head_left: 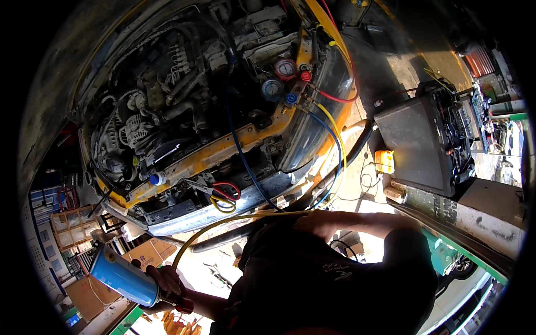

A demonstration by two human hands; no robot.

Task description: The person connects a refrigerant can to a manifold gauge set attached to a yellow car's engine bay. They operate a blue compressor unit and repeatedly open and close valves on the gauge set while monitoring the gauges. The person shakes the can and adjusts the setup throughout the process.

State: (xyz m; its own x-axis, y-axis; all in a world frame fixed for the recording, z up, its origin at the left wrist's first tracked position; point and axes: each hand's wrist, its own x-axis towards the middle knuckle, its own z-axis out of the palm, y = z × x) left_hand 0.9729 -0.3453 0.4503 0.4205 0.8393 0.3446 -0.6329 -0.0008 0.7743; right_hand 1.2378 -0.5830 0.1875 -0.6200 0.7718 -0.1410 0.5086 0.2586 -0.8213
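My left hand [166,282] is closed around the neck end of a blue refrigerant can [125,276], tilted with its base up and to the left. A red fitting [184,305] shows just below that hand. From near the can a yellow hose [223,221] curves past my body and up to a manifold gauge set [290,84] with a red and a blue gauge, resting at the car's front corner. My right hand [317,223] lies against my dark shirt beside the yellow hose; its fingers are mostly hidden.
Ahead is a car's open engine bay [162,95] behind a worn yellow crossmember [223,142]. A red hose [353,84] and a blue hose [240,145] run from the gauges. Red-and-yellow-handled scissors [226,192] rest by the bumper. A tool cart [416,145] stands right, cardboard boxes [92,296] left.
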